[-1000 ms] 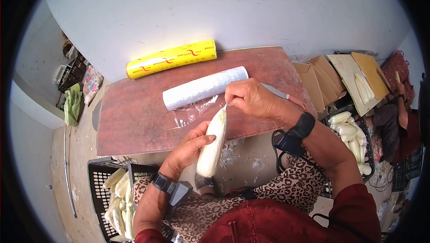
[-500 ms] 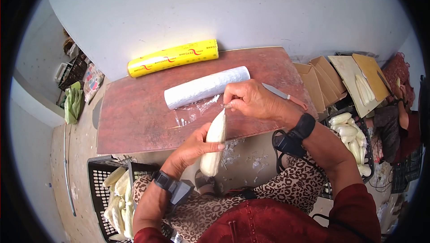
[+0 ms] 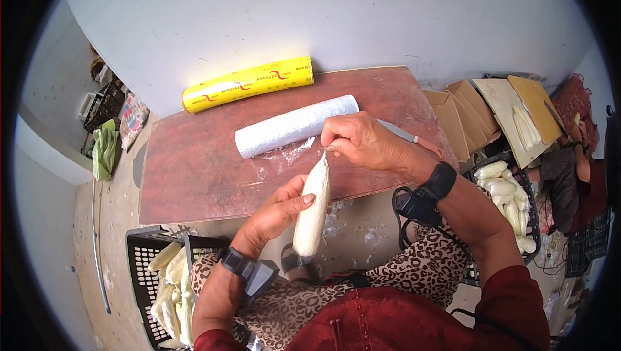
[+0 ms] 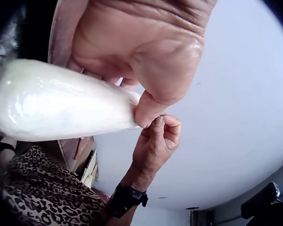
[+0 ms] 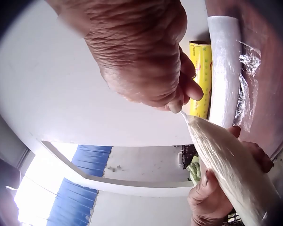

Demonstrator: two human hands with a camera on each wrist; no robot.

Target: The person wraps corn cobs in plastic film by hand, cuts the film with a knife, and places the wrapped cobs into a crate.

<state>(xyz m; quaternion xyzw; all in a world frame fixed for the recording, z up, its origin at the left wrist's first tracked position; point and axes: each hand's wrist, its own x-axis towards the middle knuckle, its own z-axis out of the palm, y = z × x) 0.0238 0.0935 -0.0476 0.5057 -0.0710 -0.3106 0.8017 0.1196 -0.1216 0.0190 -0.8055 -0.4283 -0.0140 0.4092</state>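
Note:
An ear of corn (image 3: 312,221), pale and wrapped in glossy clear film, hangs over the table's front edge with its narrow tip upward. My left hand (image 3: 274,212) grips it around the middle, the thumb lying across its near side. At the tip, my right hand (image 3: 365,142) pinches the twisted end of the film between thumb and forefinger. In the right wrist view that film twist (image 5: 184,115) runs taut from the fingertips to the corn. The wrap looks smooth and tight over the broad end in the left wrist view.
On the red-brown table (image 3: 187,176) lie a white film roll (image 3: 294,126), a yellow roll (image 3: 249,84) and a knife (image 3: 411,137). Crates of pale corn stand at left (image 3: 145,280) and right (image 3: 533,221). Cardboard boxes (image 3: 462,118) and another person's arm (image 3: 582,163) are at right.
The corn has turned about its length and swung slightly in my left hand, whose thumb has shifted over it. My right hand stays at the tip, almost in place.

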